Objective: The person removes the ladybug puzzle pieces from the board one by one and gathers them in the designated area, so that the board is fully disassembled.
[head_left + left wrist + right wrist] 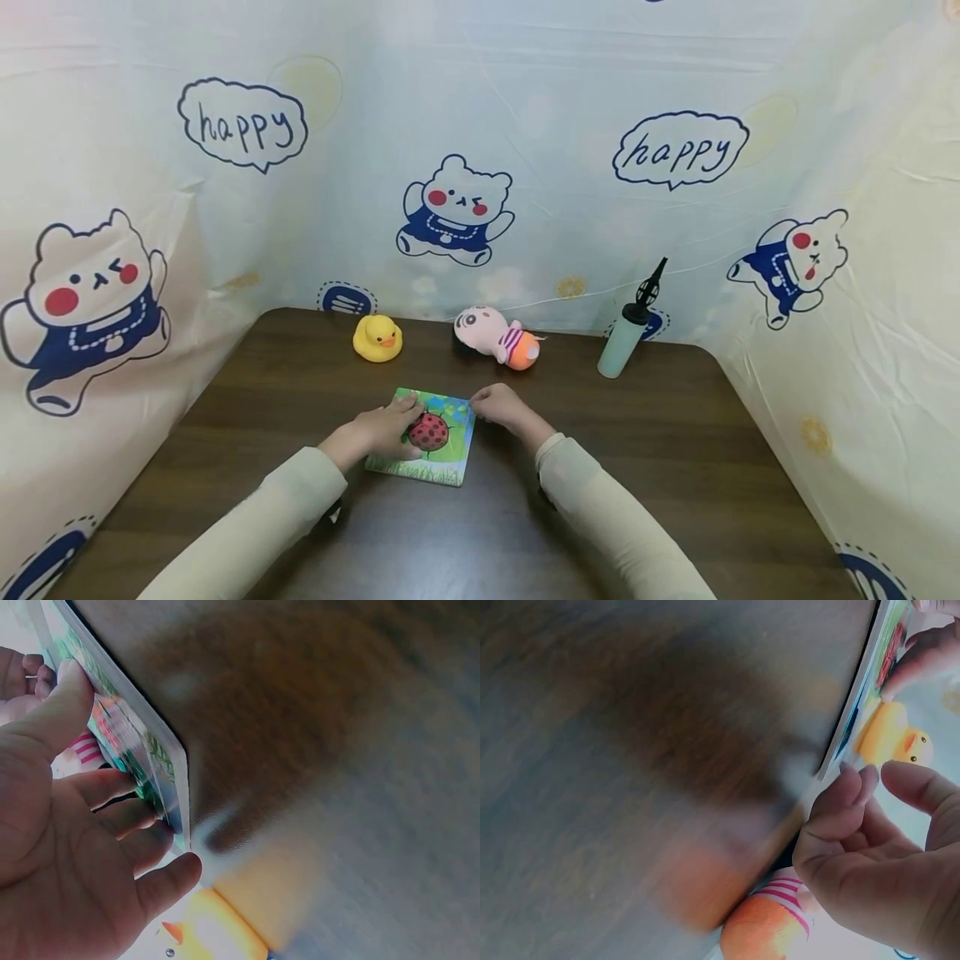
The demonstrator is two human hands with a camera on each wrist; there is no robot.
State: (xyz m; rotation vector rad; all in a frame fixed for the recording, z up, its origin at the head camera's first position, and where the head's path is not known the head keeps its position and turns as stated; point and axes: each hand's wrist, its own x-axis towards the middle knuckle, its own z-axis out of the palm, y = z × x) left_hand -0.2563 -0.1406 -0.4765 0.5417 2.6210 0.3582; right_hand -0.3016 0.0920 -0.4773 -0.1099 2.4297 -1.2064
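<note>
A square board with a ladybug picture (pixel 429 432) lies flat on the table, its face glossy in the left wrist view. My left hand (pixel 390 429) is spread over the board's left part, thumb near the bottom of the ladybug, fingers extended and apart. At the far right corner is my right hand (pixel 501 406), its fingers bent, with the fingertips right at that corner. Seen from the right wrist, the thumb (pixel 915 782) stands close to the bent forefinger with a narrow gap; I cannot tell whether they pinch the corner.
Behind the board, a yellow rubber duck (pixel 377 339) sits at the back left. A doll with a pink striped top (pixel 498 337) lies at the back middle. Farther right stands a pale green bottle with a black nozzle (pixel 622 343). A printed cloth (pixel 570 225) encloses the dark wooden table (pixel 675 467).
</note>
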